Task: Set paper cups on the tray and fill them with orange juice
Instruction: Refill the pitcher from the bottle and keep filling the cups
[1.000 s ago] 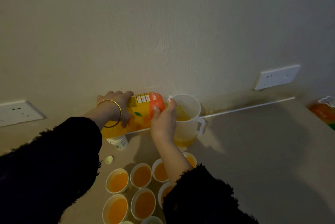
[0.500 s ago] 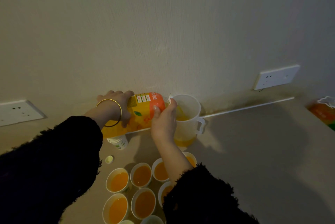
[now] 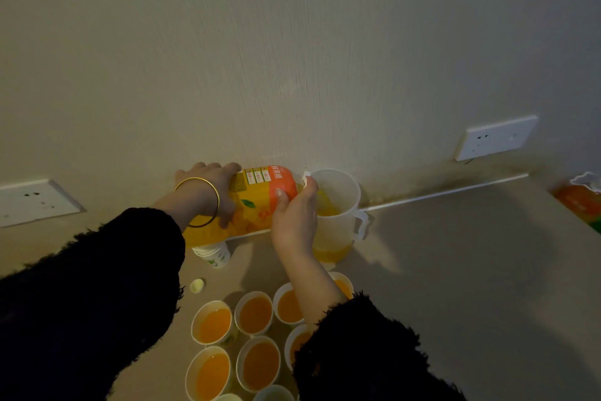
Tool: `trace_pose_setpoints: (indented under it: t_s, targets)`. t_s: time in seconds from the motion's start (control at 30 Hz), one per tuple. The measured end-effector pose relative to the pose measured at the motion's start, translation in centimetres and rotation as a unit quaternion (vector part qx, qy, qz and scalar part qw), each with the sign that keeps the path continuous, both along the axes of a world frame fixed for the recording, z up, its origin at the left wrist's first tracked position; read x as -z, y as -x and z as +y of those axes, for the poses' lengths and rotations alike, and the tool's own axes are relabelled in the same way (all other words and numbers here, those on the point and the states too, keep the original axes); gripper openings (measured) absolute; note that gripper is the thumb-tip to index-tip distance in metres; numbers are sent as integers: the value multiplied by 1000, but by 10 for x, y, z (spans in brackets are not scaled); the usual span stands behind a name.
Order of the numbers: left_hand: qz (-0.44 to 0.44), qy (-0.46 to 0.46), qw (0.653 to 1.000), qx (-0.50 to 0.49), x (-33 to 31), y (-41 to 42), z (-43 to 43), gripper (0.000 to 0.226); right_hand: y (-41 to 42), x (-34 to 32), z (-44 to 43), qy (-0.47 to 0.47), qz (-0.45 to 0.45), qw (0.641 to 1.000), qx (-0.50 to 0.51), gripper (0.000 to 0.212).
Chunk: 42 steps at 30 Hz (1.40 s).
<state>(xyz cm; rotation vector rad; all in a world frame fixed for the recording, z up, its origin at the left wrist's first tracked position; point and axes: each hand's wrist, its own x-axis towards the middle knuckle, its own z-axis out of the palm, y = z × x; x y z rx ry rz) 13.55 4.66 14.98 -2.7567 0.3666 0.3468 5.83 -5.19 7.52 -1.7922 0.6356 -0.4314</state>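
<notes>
Against the wall at the back of the desk (image 3: 455, 270), holds an orange juice carton (image 3: 257, 202) tipped on its side, spout end over the rim of a clear handled jug (image 3: 338, 199). Grasps the carton's base end with the left grip (image 3: 208, 192), fingers curled over the top, gold bangle (image 3: 198, 202) on that wrist. Clasps the carton's orange spout end with the right grip (image 3: 294, 215), thumb on the near face, fingers wrapped round the far side. Pours juice (image 3: 331, 252) into the jug, a shallow orange layer at its bottom.

Under the carton, beside the left sleeve (image 3: 97, 287), a short stack of empty paper cups (image 3: 213, 254), upright. Just nearer, a small pale cap (image 3: 196, 286) flat on the desk. Nearer again, filled paper cups (image 3: 255, 313) grouped close in rows, partly hidden by the right sleeve (image 3: 357, 352); whether on a tray, cannot tell.

On the wall, one white socket (image 3: 32, 202) far left, another socket (image 3: 496, 137) to the right. At the right edge, part of a second orange pack (image 3: 579, 202).
</notes>
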Motion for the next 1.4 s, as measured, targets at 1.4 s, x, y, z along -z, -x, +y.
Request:
trace_pose_setpoints:
  t_s: [1.4]
  targets:
    - [1, 679, 721, -139, 52, 41, 90, 120, -29, -178, 56, 251, -149, 938, -187, 21]
